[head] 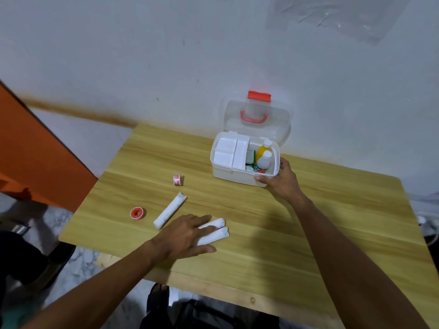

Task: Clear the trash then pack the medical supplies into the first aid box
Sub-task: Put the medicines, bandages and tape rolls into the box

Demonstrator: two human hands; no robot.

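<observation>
- Right hand [283, 180] grips box [237, 175] corner w/ thumb + fingers, prob. to steady it.
- Left hand [187, 233] spread flat on two rolls [219, 230], about to gather them.

A white first aid box [240, 173] stands open at the far side of the desk [261, 233], its clear lid [257, 119] with red handle and latch tilted upright behind it. A white divided tray [229, 150] fills the box's left half; a yellow bottle [262, 149] and a white bottle [264, 160] lie in the right half over small packets. Three white gauze rolls lie nearer: one roll [169, 210] alone and diagonal, two rolls [217, 230] side by side, touching. A red-cored tape roll [137, 213] lies left; a red-printed tape roll [178, 180] sits farther back.
</observation>
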